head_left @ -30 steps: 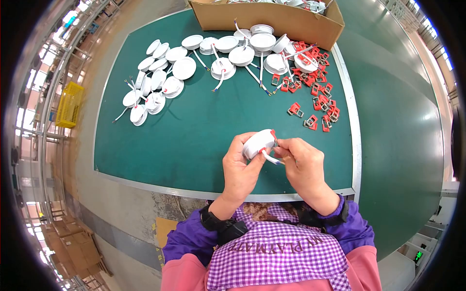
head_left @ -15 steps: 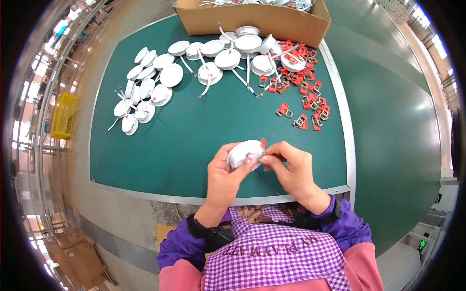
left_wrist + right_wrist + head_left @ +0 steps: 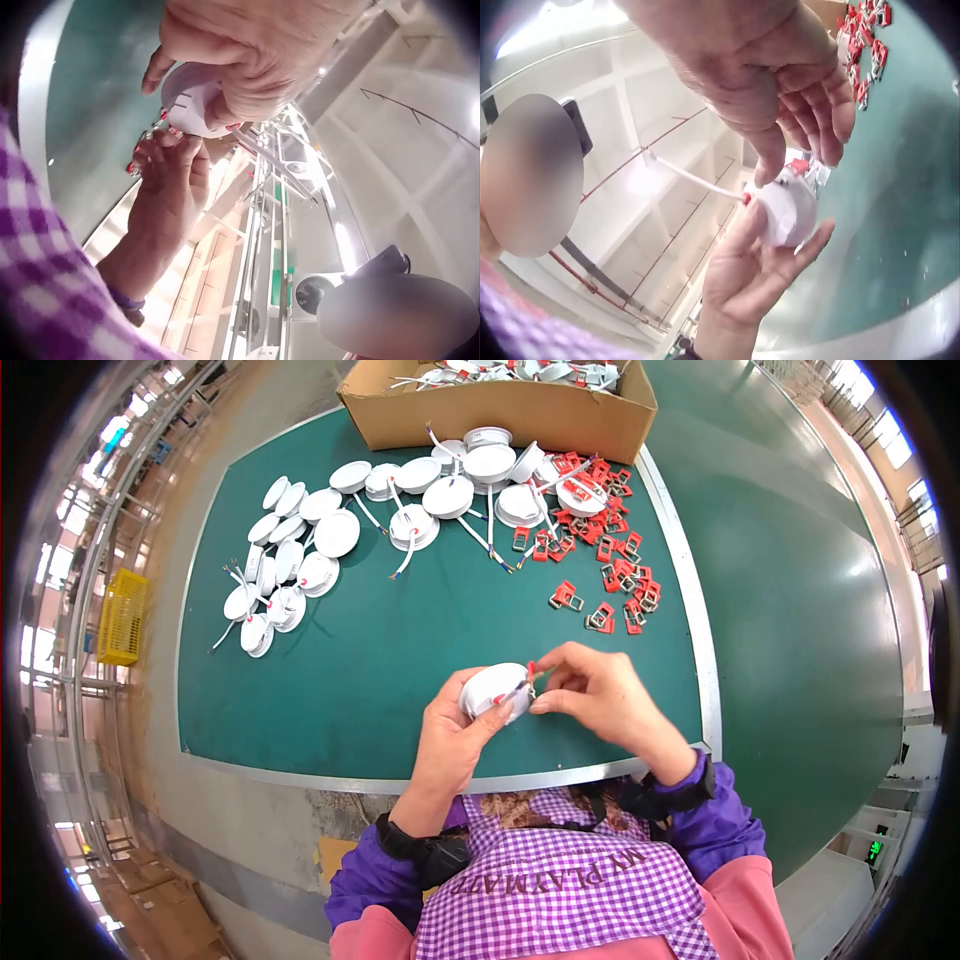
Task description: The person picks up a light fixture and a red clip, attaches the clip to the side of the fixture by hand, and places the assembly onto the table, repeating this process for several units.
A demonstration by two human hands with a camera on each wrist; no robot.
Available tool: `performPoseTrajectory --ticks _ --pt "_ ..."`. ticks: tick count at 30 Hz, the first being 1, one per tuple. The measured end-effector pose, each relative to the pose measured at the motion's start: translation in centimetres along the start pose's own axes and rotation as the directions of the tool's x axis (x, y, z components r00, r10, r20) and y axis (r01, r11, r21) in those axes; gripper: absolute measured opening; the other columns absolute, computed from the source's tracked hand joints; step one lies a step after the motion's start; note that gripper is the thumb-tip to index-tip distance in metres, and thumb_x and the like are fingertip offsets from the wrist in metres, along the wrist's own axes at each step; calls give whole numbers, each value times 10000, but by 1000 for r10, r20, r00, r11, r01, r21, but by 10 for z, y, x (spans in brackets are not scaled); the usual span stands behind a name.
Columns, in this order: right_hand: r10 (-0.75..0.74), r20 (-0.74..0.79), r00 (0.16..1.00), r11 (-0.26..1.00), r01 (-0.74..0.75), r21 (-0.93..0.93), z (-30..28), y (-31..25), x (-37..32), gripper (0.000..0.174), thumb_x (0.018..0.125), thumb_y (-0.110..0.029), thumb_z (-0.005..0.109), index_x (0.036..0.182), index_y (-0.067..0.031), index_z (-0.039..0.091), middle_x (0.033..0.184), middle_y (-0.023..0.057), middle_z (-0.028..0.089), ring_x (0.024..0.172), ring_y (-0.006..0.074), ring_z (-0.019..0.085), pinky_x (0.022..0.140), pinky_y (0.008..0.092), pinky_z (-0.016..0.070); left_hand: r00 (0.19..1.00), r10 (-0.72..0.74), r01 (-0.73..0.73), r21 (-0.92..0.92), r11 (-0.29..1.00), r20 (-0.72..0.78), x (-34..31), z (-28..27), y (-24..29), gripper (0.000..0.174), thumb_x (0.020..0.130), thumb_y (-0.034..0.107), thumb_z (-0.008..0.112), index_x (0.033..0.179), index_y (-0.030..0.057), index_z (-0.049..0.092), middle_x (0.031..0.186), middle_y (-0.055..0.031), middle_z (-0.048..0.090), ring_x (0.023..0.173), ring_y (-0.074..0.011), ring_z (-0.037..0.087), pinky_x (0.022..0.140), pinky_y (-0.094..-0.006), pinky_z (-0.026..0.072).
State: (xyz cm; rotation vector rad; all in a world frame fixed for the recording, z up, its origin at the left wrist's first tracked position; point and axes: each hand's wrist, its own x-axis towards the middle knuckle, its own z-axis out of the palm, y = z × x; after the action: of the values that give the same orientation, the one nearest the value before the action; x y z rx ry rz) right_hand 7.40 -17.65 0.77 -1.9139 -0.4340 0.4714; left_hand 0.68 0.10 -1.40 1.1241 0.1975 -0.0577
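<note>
My left hand (image 3: 450,738) grips a white round downlight (image 3: 488,688) just above the front part of the table, its thumb across the body. A red spring clip (image 3: 531,670) sits at the downlight's right edge. At that edge my right hand (image 3: 605,698) holds the clip between thumb and index finger. In the right wrist view a white cable (image 3: 697,183) leaves the body at a red grommet (image 3: 747,199), and the red clip (image 3: 799,165) shows between thumb and fingers. From the left wrist, the downlight (image 3: 187,109) is partly covered by my palm.
Several white downlights (image 3: 336,534) with cables lie across the back and left of the green table (image 3: 330,700). Loose red clips (image 3: 601,618) with metal springs are scattered at the right. Behind stands a cardboard box (image 3: 500,418) of more parts. A metal-edged border (image 3: 690,610) runs along the table.
Both hands have shifted left and slightly down with the downlight. It has turned, so its cable no longer points toward the right hand, whose fingers have spread around the red clip.
</note>
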Motion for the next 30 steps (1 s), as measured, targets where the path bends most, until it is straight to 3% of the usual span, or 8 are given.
performPoseTrajectory --ticks 3,9,15,18,20,21,27,30 --pt "-96 -311 946 982 38 -186 -18 22 24 275 758 -183 704 937 5 613 766 134 636 691 234 631 627 329 487 1000 12 -15 159 987 23 2 -11 7 289 817 -24 612 1091 -5 522 1027 -62 599 954 -120 576 828 -252 474" --pt "-285 -342 896 698 -51 -714 -24 55 58 172 770 -159 661 857 -20 610 853 127 555 875 302 544 737 392 458 997 62 -46 293 955 -43 -1 -17 13 312 772 -61 637 1062 -25 530 997 -84 615 897 -141 607 803 -269 498" --pt "-265 -319 910 768 -1 -641 -20 52 57 158 745 -91 656 769 -16 519 788 126 564 779 332 554 702 410 462 992 8 1 68 998 -129 -3 -16 16 281 777 -35 648 1039 -35 546 992 -109 626 882 -164 620 793 -308 514" --pt "-164 -330 930 838 -45 -544 -17 34 49 125 792 -50 618 803 1 504 748 132 599 688 283 610 613 356 482 993 -118 103 -312 945 -28 0 -17 12 289 862 46 553 1136 0 474 1098 -129 568 1017 -247 575 840 -427 512" --pt "12 -318 948 1000 -20 -23 -15 22 42 68 841 -25 572 857 8 515 728 109 620 627 180 634 542 269 476 980 -197 187 -391 901 15 0 -11 17 312 863 42 551 1158 7 453 1100 -126 566 1027 -246 570 844 -429 511" --pt "16 -317 948 999 -25 -23 -17 18 38 68 841 -25 572 857 8 515 728 109 620 627 180 634 542 269 476 960 -270 272 -461 844 72 -1 -9 18 337 865 37 548 1180 14 431 1103 -123 563 1038 -246 565 848 -431 510" --pt "19 -156 988 968 21 248 -14 -8 23 97 832 -18 598 913 26 566 769 61 625 634 97 606 561 208 473 979 -200 201 -47 978 22 2 -7 9 395 828 19 602 1180 13 424 1068 -99 583 968 -194 598 817 -353 523" --pt "-136 -189 973 991 136 -10 -6 -12 15 133 788 -35 651 887 25 586 753 84 643 640 111 621 576 241 492 993 -118 118 19 993 8 1 -2 11 367 795 21 654 1125 21 494 991 -50 604 884 -117 600 748 -268 520"
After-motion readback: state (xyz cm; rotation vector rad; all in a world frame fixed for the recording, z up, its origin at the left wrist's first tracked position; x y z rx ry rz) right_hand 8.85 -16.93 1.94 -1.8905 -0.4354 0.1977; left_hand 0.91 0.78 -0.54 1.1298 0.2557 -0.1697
